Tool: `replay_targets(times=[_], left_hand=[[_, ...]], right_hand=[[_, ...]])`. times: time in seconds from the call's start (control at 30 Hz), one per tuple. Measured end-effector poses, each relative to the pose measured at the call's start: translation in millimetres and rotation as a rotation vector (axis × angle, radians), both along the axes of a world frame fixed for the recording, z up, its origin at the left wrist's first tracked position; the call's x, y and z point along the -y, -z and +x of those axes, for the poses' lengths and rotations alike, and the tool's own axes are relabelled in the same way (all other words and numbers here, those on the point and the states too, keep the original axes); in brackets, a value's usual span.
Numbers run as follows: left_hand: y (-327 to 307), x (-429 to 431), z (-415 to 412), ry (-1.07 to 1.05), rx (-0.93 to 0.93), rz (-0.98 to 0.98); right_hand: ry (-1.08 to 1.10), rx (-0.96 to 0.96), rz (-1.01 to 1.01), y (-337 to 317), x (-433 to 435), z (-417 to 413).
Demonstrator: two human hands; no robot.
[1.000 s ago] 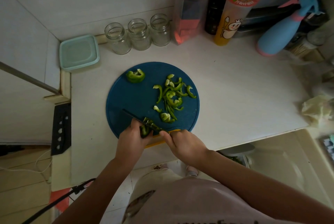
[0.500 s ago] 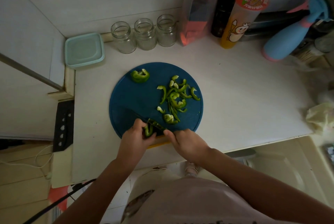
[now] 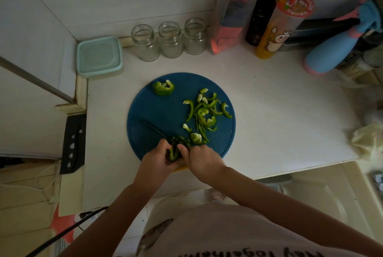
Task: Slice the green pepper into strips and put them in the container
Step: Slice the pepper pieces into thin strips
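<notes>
On the round blue cutting board (image 3: 145, 111) my left hand (image 3: 154, 159) pinches a green pepper piece (image 3: 173, 153) at the near edge. My right hand (image 3: 202, 160) grips a knife (image 3: 157, 131); its dark blade points away to the upper left across the board, and its yellow handle is mostly hidden under the hand. A pile of cut pepper strips (image 3: 204, 113) lies on the board's right half. A larger uncut pepper chunk (image 3: 163, 88) rests at the far left of the board. The lidded teal container (image 3: 99, 55) stands in the back left corner.
Three glass jars (image 3: 170, 39) line the back wall. A red bag (image 3: 230, 28), a dark bottle (image 3: 259, 16), an orange cartoon cup (image 3: 277, 28) and a blue spray bottle (image 3: 331, 49) crowd the back right. A crumpled pale bag (image 3: 366, 140) lies at the right edge.
The knife blade has slid toward me and the right along the pepper piece. My two hands have drawn closer together over it. The view has shifted slightly.
</notes>
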State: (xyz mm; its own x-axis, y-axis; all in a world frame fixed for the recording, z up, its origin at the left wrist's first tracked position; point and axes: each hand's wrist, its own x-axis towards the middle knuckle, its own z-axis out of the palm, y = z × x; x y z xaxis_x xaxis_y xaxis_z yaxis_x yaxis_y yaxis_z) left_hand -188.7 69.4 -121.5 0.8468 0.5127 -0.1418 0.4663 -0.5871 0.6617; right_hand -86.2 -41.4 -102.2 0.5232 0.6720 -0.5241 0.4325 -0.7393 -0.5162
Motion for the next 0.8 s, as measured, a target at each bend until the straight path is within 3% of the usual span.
replay_targets(times=[0.2,0.33,0.53,0.8], left_hand=[[1.5,2.8,-4.9,-0.066,0.032,-0.028],[2.1,5.6,-3.3,-0.067,0.024,0.028],[8.0,6.4,0.0,-0.059,-0.004,0.084],[10.4,6.0,1.1,-0.043,-0.01,0.146]], right_hand=[[0.193,-0.196,0.121,-3.4,5.3,19.6],[0.184,-0.148,0.214,-15.6,21.2,27.7],[0.041,-0.067,0.191,-20.9,30.9,15.0],[0.022,-0.037,0.148,-20.6,39.7,1.2]])
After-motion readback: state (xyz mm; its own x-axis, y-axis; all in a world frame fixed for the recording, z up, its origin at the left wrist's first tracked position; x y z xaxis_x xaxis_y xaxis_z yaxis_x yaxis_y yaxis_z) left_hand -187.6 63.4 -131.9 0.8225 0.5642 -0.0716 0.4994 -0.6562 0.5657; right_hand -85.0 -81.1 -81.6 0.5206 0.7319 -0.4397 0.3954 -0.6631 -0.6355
